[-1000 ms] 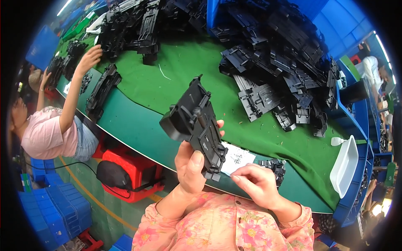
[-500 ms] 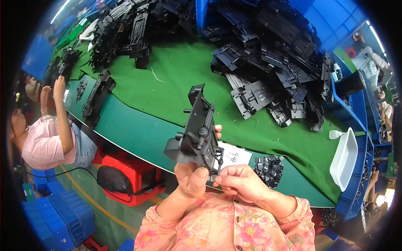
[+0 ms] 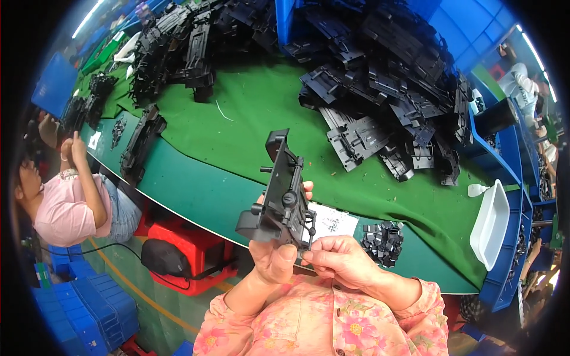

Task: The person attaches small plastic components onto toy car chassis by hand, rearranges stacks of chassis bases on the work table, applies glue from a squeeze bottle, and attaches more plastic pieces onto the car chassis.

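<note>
Beyond both hands the green table point(image 3: 237, 136) stretches away, its near edge just past the knuckles and bare cloth between the heaps of black parts point(image 3: 392, 89). The long black plastic housing point(image 3: 282, 196) stands upright above the left hand point(image 3: 273, 261), which is closed around its lower end. The right hand point(image 3: 341, 261), just beside it, pinches what seems a small black piece point(image 3: 304, 255) against the housing's base.
</note>
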